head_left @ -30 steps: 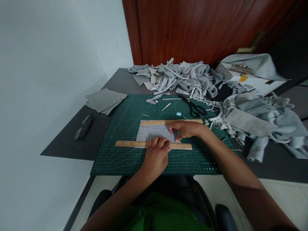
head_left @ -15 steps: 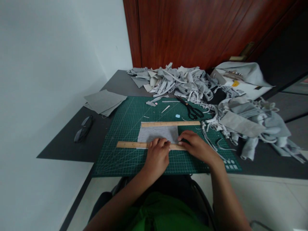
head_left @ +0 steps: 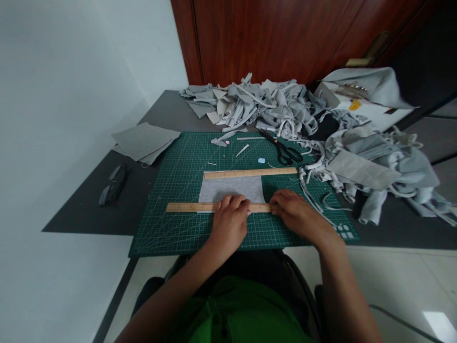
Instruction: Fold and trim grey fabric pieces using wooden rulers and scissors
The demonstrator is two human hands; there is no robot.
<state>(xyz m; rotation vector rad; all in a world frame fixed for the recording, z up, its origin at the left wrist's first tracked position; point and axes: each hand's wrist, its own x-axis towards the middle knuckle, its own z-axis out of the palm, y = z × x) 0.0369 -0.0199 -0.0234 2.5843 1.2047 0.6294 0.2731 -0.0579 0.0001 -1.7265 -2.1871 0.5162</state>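
A light grey rectangle of fabric (head_left: pixel 232 185) lies flat on a green cutting mat (head_left: pixel 185 233). One wooden ruler (head_left: pixel 189 207) crosses its near edge, and a second wooden ruler (head_left: pixel 253 173) lies along its far edge. My left hand (head_left: pixel 230 221) holds down the near ruler around its middle, with bent fingers over the wood and the thumb by its near side. With closed fingers my right hand (head_left: pixel 293 209) grips the right end of that same ruler, just beyond the fabric. The fingertips of this hand are partly hidden.
Black-handled scissors (head_left: pixel 285 151) lie beyond the far ruler. Grey fabric scraps (head_left: pixel 250 107) are heaped behind, and another heap (head_left: pixel 378 174) lies right, before a white box (head_left: pixel 374 110). At left are stacked fabric pieces (head_left: pixel 143 143) and glasses (head_left: pixel 113 185). Small offcuts dot the mat.
My right hand has shifted from the fabric's right edge to the near ruler's right end, its thumb and fingers drawing together. My left hand stays on the ruler. The camera view has shifted slightly.
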